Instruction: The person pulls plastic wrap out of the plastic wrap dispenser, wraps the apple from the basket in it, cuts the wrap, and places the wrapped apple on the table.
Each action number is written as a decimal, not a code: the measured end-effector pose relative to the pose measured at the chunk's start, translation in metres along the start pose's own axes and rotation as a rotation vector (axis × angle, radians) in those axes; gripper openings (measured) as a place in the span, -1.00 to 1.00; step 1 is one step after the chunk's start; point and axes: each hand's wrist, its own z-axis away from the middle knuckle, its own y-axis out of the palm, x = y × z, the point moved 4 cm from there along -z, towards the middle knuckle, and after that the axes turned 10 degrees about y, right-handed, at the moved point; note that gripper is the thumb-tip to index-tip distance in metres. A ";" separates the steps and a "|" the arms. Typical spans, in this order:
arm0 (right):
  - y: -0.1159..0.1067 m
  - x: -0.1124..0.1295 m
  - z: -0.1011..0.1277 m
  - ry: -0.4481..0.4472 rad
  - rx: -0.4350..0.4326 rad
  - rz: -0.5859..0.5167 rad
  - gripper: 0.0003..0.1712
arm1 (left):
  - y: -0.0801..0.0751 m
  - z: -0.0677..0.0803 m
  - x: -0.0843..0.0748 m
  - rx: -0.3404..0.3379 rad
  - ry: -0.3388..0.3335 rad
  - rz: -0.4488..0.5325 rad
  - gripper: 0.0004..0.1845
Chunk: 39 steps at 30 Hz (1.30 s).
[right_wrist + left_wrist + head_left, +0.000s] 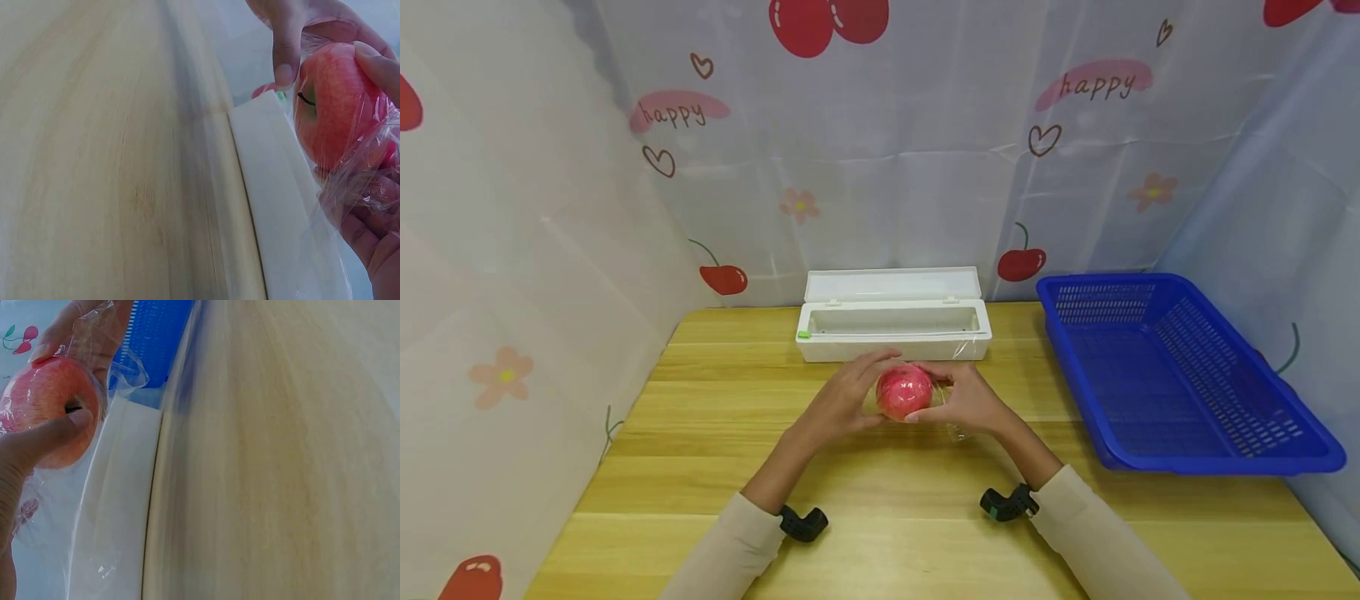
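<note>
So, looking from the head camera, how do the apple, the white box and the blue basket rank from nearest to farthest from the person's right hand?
1. Apple: in the right hand itself, with plastic wrap around it and the left hand's fingers on its other side.
2. White box: just behind the hands, lid open.
3. Blue basket: off to the right, farthest.

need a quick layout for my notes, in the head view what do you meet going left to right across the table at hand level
left hand → apple wrapped in cling film → right hand → blue basket
</note>
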 end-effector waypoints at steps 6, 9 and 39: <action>-0.001 0.001 0.001 0.020 0.010 -0.033 -0.17 | 0.001 0.000 -0.002 -0.006 0.005 0.036 0.03; 0.000 0.000 0.002 0.036 0.010 -0.038 -0.19 | 0.001 0.000 -0.002 -0.005 -0.001 0.063 -0.01; 0.003 -0.006 0.000 0.124 0.094 -0.094 -0.28 | 0.005 0.004 0.006 -0.068 -0.069 0.379 -0.16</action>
